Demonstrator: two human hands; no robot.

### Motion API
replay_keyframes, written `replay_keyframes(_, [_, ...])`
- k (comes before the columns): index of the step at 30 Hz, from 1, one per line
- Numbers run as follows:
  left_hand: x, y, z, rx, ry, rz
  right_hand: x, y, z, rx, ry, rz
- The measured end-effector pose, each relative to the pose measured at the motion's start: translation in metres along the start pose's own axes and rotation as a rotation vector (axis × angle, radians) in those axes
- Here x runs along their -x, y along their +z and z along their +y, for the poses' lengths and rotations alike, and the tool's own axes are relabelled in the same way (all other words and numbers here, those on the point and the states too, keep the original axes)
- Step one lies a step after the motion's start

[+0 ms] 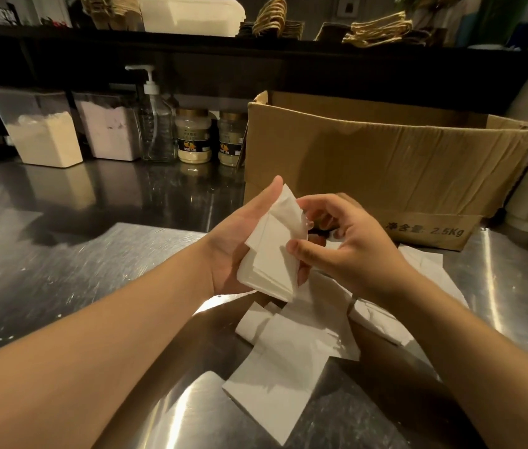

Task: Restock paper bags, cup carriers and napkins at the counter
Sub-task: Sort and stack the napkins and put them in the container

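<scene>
From the head camera, the left hand [240,244] is cradling a small stack of white napkins [270,260] in its palm, thumb up along the far edge and fingers curling under, so that grip is wrapping the stack rather than squeezing it. The right hand [347,244] is working the top of the same stack, its grip pinching the upper napkin between thumb and fingertips, looking like it's squaring or peeling a sheet. Both hands are hovering just above the steel bench [94,270], right in front of the open cardboard box [386,163]. More loose napkins [288,361] are lying scattered on the bench under the wrists and toward the box. My take on doing this bit well: keep the left palm flat-ish as a tray, tap the edges even, and don't crush the folds, since this tissue is probably creasing and tearing easily. I'd gather the scattered ones in small batches, all facing the same way. Paper bags with twine handles [379,30] are sitting up on the dark shelf [191,43] behind; I can't see any cup carriers for sure.
</scene>
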State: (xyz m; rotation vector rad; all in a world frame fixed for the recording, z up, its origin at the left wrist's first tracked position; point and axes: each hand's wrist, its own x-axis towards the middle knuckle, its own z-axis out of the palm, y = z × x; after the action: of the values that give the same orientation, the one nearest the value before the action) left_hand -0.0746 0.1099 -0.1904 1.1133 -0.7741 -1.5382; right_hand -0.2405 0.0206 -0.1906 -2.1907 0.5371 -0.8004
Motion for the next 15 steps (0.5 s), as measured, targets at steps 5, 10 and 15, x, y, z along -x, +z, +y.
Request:
replay_keyframes(5, [0.0053,0.001,-0.0018,-0.165,0.031,0.01,0.0009,0.0016,0.0013,-0.106,-0.003,-0.002])
replay_keyframes(10, [0.006,0.0003,-0.0055,-0.233,0.048,-0.016,0.0025,0.0018,-0.0006,-0.147,-0.018,-0.01])
replay_keyframes(15, [0.0066,-0.0009,-0.0061,-0.275,0.051,-0.107,0.0042,-0.0022,-0.0057,-0.23,0.019,-0.021])
